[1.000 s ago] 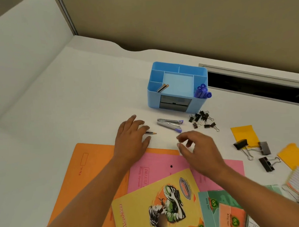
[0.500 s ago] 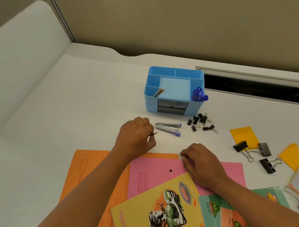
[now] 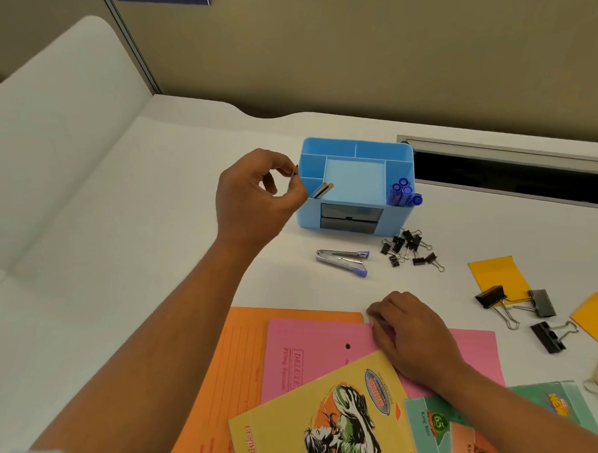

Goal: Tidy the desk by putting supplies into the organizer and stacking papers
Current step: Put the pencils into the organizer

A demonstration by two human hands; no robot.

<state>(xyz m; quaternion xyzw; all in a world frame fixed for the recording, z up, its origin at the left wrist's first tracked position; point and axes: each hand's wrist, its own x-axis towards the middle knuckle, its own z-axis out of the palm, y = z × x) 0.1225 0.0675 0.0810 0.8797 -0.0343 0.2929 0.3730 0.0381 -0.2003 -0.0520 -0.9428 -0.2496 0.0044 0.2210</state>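
Left hand (image 3: 255,197): raised at the left wall of the organizer (image 3: 396,218), thumb and index finger pinching a short pencil stub (image 3: 293,179) held near upright; the other fingers are curled. Right hand (image 3: 408,334): knuckles up, fingers curled on the far corner of the pink folder (image 3: 313,355); whether they pinch the edge cannot be told

Organizer: light blue moulded plastic, box-shaped with rounded corners, standing on the smooth white desk (image 3: 121,268) far of the papers. Contents:
- near-left compartment: two pencils (image 3: 323,190), leaning
- near-right compartment: a bundle of pens with blue caps (image 3: 404,192), leaning right over the rim
- front face: two dark drawers (image 3: 350,219), closed

Near the organizer lies a chrome hinged tool with purple plastic tips (image 3: 343,258). Just to its right is a loose cluster of small black binder clips (image 3: 410,249) with wire handles. Further right lie three large black binder clips (image 3: 492,296) and two yellow paper pads (image 3: 496,272); two of the clips overlap the far pad

Papers at the near edge: a matte orange folder (image 3: 229,383) lies lowest, the pink folder lies on it, and a glossy yellow notebook (image 3: 316,424) with a printed cover overlaps the pink folder. Green notebooks (image 3: 436,425) lie to its right
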